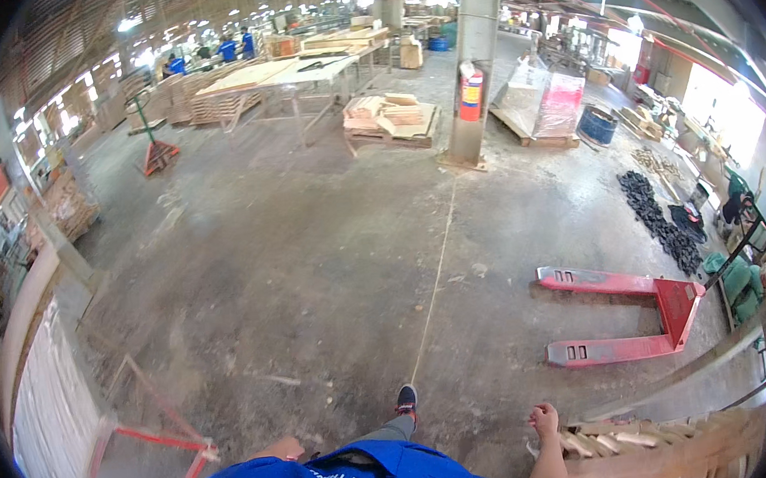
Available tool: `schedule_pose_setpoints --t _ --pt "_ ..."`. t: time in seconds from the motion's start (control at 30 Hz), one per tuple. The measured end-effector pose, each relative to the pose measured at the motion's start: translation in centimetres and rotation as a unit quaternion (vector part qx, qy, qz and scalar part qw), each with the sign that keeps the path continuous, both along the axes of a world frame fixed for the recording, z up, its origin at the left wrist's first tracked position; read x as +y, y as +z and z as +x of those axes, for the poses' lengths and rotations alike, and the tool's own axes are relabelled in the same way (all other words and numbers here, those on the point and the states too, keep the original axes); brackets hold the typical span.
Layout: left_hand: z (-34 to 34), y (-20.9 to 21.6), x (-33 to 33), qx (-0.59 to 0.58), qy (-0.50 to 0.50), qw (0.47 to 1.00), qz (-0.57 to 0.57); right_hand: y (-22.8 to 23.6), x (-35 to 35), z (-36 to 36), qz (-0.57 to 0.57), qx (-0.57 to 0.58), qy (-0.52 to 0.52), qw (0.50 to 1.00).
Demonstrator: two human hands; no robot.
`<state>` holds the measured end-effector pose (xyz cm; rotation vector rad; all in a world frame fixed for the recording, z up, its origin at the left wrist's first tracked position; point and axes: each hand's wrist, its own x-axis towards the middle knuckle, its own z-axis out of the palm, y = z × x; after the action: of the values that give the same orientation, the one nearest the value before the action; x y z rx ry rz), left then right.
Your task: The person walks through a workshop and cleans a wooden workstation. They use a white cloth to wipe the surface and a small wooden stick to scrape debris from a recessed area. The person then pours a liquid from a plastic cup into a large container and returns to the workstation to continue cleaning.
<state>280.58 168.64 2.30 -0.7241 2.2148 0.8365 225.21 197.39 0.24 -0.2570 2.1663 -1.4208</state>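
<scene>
My right hand (545, 420) hangs at my side with its fingers curled in, and nothing shows in them. It is nearest to a stack of wooden pieces (619, 441) at the lower right. Only a small part of my left hand (283, 448) shows, beside my blue shirt; its fingers are too hidden to read. A red pallet jack (681, 308) stands on the floor ahead and to the right, its two forks pointing left.
A grey column (476, 58) bears a red fire extinguisher (471, 95). Ahead stand a long work table (282, 73) and a pallet of boards (415, 131). Another pallet jack (157, 154) is at the far left. A dark pile (659, 219) lies right. A red-edged frame (102, 464) stands near left.
</scene>
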Motion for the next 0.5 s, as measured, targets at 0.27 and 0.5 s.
schedule_pose_setpoints --t 0.27,0.5 --pt "-31.9 0.4 -23.9 -0.016 -0.310 0.936 -0.166 -2.7 -7.4 -6.2 0.162 -0.261 -0.019 0.952" --pt "-63.8 4.6 -38.9 0.263 0.172 0.949 -0.030 -9.7 -7.4 -10.5 0.310 -0.347 -0.026 0.885"
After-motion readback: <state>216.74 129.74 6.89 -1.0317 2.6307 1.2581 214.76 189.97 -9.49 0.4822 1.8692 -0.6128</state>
